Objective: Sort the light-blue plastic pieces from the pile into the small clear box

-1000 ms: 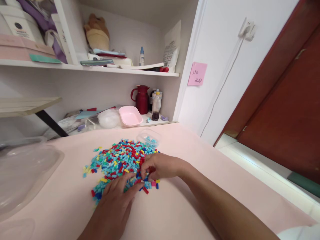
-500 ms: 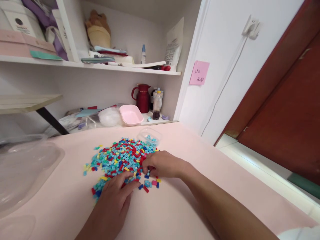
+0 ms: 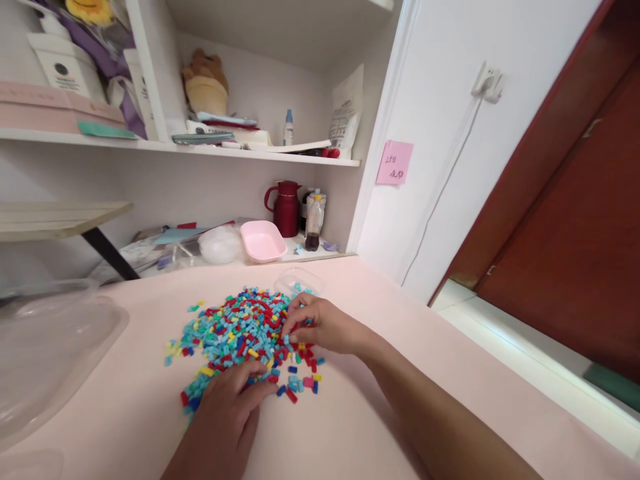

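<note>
A heap of small toy building bricks (image 3: 235, 327) in light blue, red, yellow, green and dark blue is spread over the pale pink tabletop (image 3: 310, 440). At the heap's right side, my right hand (image 3: 323, 323) is pinched, with a light blue brick (image 3: 286, 339) at its fingertips. My left hand (image 3: 235, 393) lies at the near edge of the heap, thumb and fingers apart, touching bricks and gripping none that I can see. Behind my right hand stands a small clear container (image 3: 291, 277) with light blue bricks in it, partly hidden by that hand.
Large clear plastic containers (image 3: 60, 360) lie at the left. Along the back are a pink tray (image 3: 264, 241), a dark red jug (image 3: 287, 210) and a bottle with dark liquid (image 3: 313, 223). A shelf (image 3: 250, 155) hangs above them, and a white wall (image 3: 435, 133) rises at the right.
My right hand has lifted slightly out of the bricks with a light blue one at its fingertips, uncovering bricks below. My left hand has stayed nearly in place. The camera view has tilted up.
</note>
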A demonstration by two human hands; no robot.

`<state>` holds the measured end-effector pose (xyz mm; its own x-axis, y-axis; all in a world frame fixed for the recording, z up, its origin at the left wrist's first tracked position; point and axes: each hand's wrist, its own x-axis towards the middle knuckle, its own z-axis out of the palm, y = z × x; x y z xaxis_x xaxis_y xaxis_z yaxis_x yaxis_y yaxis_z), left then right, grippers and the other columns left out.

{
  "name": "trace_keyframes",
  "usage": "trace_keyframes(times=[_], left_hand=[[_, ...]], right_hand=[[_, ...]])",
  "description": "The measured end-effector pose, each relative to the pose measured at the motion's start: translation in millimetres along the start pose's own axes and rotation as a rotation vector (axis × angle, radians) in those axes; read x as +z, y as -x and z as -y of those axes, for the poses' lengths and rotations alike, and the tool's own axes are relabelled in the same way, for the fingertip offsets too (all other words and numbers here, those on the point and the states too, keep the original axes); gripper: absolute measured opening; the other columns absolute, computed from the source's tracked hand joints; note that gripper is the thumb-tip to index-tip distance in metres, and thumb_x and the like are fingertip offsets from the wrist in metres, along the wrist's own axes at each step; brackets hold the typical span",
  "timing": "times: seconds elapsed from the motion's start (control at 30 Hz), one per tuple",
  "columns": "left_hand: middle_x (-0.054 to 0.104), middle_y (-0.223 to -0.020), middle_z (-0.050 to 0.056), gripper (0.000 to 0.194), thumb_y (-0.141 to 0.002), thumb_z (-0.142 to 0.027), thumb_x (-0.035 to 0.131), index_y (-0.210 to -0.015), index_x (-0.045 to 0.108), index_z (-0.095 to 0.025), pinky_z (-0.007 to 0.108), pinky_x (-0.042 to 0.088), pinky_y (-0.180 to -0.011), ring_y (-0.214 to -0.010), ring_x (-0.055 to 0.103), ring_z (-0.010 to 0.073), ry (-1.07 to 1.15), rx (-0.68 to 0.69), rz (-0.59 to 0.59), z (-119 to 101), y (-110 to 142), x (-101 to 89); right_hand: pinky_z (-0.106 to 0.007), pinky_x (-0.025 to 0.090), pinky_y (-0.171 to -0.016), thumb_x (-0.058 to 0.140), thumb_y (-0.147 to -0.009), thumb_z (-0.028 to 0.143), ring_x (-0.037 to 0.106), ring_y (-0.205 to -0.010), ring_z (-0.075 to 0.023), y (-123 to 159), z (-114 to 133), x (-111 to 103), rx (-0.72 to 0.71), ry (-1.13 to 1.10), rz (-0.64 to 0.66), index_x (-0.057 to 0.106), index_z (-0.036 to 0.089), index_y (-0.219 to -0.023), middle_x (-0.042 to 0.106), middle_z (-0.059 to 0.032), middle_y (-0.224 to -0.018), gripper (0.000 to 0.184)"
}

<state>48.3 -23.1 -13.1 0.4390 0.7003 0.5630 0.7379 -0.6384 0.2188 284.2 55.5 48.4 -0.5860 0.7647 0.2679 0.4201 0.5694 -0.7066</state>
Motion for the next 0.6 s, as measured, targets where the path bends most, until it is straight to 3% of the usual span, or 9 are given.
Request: trace_keyframes(times=[0.13, 0.23, 0.37, 0.43, 0.5, 0.6], left_hand=[[0.072, -0.107, 0.001, 0.033, -0.082, -0.016, 0.052, -0.098, 0.073, -0.035, 0.030, 0.058, -0.081, -0.095, 0.070, 0.0187, 0.013, 0.037, -0.051, 0.3, 0.5, -1.0], [0.073, -0.101, 0.000, 0.031, -0.082, -0.015, 0.053, -0.097, 0.072, -0.034, 0.026, 0.058, -0.076, -0.089, 0.071, 0.0165, 0.033, 0.080, -0.059, -0.4, -0.7, -3.8], [0.073, -0.097, -0.001, 0.030, -0.080, -0.014, 0.056, -0.097, 0.071, -0.033, 0.024, 0.058, -0.074, -0.086, 0.071, 0.0151, 0.043, 0.099, -0.017, -1.9, -3.5, -7.9], [0.073, -0.095, -0.002, 0.030, -0.080, -0.013, 0.058, -0.097, 0.070, -0.033, 0.024, 0.058, -0.074, -0.084, 0.070, 0.0149, 0.044, 0.105, 0.001, -3.1, -4.6, -8.6], [0.073, -0.093, -0.002, 0.029, -0.079, -0.013, 0.059, -0.098, 0.070, -0.033, 0.024, 0.058, -0.073, -0.083, 0.070, 0.0154, 0.049, 0.112, -0.007, -4.6, -5.4, -8.3], [0.073, -0.094, -0.001, 0.030, -0.078, -0.013, 0.058, -0.098, 0.069, -0.032, 0.025, 0.057, -0.073, -0.083, 0.071, 0.0160, 0.059, 0.128, -0.047, -6.3, -6.4, -7.3]], right_hand=[[-0.028, 0.047, -0.084, 0.071, -0.079, 0.021, 0.058, -0.089, -0.0163, -2.6, -7.1, -0.2, 0.054, -0.073, -0.106, 0.076, 0.024, -0.088, 0.060, -0.0027, -0.094, 0.011], [-0.025, 0.048, -0.066, 0.069, -0.078, 0.027, 0.057, -0.069, -0.0129, -4.9, -10.0, 0.5, 0.139, -0.192, -0.218, 0.074, 0.021, -0.085, 0.062, -0.0005, -0.081, 0.011], [-0.022, 0.041, -0.047, 0.063, -0.081, 0.038, 0.049, -0.047, -0.0104, -7.2, -13.9, -3.8, 0.199, -0.329, -0.574, 0.070, 0.020, -0.092, 0.051, 0.0052, -0.059, 0.022], [-0.023, 0.043, -0.047, 0.062, -0.081, 0.041, 0.049, -0.048, -0.0112, -7.5, -20.4, -8.0, 0.181, -0.289, -0.767, 0.070, 0.020, -0.095, 0.049, 0.0055, -0.057, 0.027], [-0.024, 0.045, -0.049, 0.061, -0.082, 0.042, 0.049, -0.050, -0.0120, -7.3, -30.3, -11.9, 0.188, -0.168, -0.867, 0.070, 0.020, -0.097, 0.048, 0.0049, -0.057, 0.028], [-0.024, 0.047, -0.055, 0.062, -0.082, 0.038, 0.051, -0.053, -0.0119, -6.3, -43.6, -15.5, 0.226, 0.069, -0.798, 0.068, 0.024, -0.112, 0.058, 0.0028, -0.068, 0.034]])
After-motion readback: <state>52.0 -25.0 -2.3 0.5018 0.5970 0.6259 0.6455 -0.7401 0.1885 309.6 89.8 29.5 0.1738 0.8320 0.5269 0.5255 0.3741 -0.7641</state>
